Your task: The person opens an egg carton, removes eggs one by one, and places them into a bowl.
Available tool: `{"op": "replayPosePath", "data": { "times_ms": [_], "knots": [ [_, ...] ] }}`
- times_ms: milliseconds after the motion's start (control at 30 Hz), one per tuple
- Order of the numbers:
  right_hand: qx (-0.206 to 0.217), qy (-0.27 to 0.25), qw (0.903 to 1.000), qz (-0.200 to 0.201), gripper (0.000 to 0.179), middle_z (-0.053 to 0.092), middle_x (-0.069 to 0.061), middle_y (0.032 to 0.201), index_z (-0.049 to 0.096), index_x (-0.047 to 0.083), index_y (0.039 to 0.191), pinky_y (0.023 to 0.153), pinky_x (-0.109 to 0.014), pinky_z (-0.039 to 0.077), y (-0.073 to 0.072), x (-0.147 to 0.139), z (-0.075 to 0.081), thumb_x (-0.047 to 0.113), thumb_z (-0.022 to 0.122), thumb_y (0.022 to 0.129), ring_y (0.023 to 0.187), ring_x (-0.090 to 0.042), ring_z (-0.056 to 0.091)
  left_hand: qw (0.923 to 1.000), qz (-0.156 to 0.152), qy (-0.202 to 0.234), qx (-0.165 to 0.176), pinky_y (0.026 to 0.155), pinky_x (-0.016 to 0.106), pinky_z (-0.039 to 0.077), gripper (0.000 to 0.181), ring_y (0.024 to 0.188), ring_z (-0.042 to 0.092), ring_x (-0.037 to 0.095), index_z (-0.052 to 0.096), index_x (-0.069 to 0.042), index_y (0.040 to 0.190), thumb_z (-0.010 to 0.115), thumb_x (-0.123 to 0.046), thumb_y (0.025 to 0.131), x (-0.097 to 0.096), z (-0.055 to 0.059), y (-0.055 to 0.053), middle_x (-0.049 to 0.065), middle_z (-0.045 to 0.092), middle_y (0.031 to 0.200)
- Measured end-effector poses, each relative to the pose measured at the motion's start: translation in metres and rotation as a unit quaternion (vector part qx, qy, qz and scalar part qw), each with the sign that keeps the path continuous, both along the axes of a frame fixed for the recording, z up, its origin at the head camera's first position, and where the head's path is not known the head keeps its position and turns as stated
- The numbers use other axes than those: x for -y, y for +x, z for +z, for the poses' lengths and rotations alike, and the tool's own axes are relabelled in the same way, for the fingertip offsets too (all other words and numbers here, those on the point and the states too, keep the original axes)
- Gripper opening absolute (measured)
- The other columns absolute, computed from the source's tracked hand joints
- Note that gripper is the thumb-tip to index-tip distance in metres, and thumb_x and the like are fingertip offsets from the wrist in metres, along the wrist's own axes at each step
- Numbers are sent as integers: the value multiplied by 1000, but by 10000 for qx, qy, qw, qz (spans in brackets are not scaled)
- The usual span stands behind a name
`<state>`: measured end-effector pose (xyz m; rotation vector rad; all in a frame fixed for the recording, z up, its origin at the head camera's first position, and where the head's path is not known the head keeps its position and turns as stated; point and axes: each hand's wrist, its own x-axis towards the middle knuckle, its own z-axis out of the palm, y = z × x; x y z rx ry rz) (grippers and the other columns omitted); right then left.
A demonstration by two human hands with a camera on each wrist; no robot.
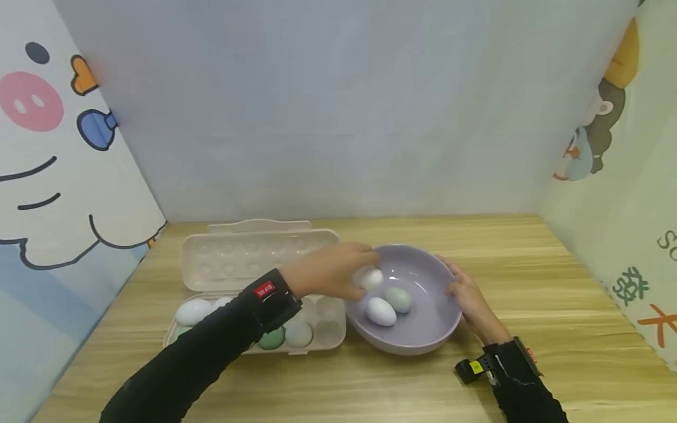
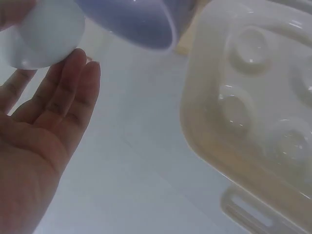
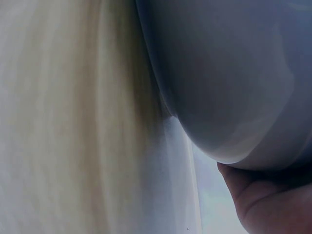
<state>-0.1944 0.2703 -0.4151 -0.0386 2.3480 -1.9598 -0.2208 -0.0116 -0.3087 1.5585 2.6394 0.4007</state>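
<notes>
In the head view my left hand (image 1: 334, 271) pinches a white egg (image 1: 372, 278) over the left side of a purple bowl (image 1: 423, 329). The left wrist view shows that egg (image 2: 46, 34) between thumb and fingertips. Inside the bowl lie another white egg (image 1: 381, 312) and a pale green egg (image 1: 398, 299), side by side. My right hand (image 1: 471, 299) grips the bowl's right rim, with the thumb on the inner side. In the right wrist view the bowl's outer wall (image 3: 229, 87) fills much of the picture, and part of the right hand (image 3: 278, 204) shows below it.
An opened egg carton (image 1: 333, 338) stands left of the bowl, its lid (image 1: 211, 252) folded back. White and green eggs, such as a green one (image 1: 272, 338), sit in its cups, partly hidden by my left arm. A pale wall (image 1: 349, 117) rises behind the wooden table (image 1: 381, 388).
</notes>
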Motion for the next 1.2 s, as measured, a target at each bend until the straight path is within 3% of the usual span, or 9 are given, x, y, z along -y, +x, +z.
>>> {"op": "replayPosePath", "data": {
  "times_ms": [167, 300, 533, 667, 900, 1200],
  "knots": [
    [-16, 53, 10000, -77, 70, 24, -18, 142, 28, 12, 138, 89, -50, 41, 0, 1, 0, -9, 35, 71, 119, -40, 33, 9995, -162, -282, -21, 78, 27, 43, 37, 92, 49, 14, 57, -14, 107, 69, -21, 72, -27, -6, -15, 3, 53, 102],
    [-9, 69, 9999, -109, 70, 25, -18, 141, 30, 13, 137, 87, -50, 42, 2, 5, -1, -8, 35, 71, 119, -40, 34, 9989, -249, -343, 180, 71, 24, 43, 28, 82, 51, 12, 60, -13, 96, 68, -16, 70, -35, -17, -25, -2, 55, 90],
    [19, 45, 9999, -149, 70, 26, -17, 141, 31, 13, 137, 85, -48, 43, 5, 7, -2, -9, 35, 70, 118, -39, 34, 9948, 336, -861, 422, 60, 25, 40, 14, 66, 49, 14, 57, -13, 77, 68, -20, 72, -44, -35, -32, -3, 52, 72],
    [-12, 48, 9998, -184, 71, 25, -16, 142, 30, 12, 137, 87, -49, 42, 8, 5, -1, -9, 35, 69, 119, -39, 33, 9901, 576, -1238, 340, 60, 27, 40, 15, 67, 48, 15, 55, -11, 77, 65, -22, 75, -53, -44, -35, -1, 51, 72],
    [-35, 29, 9998, -179, 71, 26, -16, 142, 30, 12, 137, 89, -50, 40, 9, 5, -1, -9, 35, 69, 120, -39, 33, 9861, 481, -1586, 117, 68, 30, 43, 18, 76, 49, 17, 55, -7, 86, 64, -17, 75, -61, -56, -40, 3, 51, 81],
    [-37, 76, 9998, -182, 71, 25, -16, 142, 30, 12, 137, 90, -50, 40, 8, 3, -2, -7, 35, 69, 120, -38, 33, 9808, 457, -1892, -143, 76, 29, 45, 28, 82, 52, 20, 55, -2, 97, 64, -18, 76, -67, -55, -33, 8, 52, 88]
  ]
}}
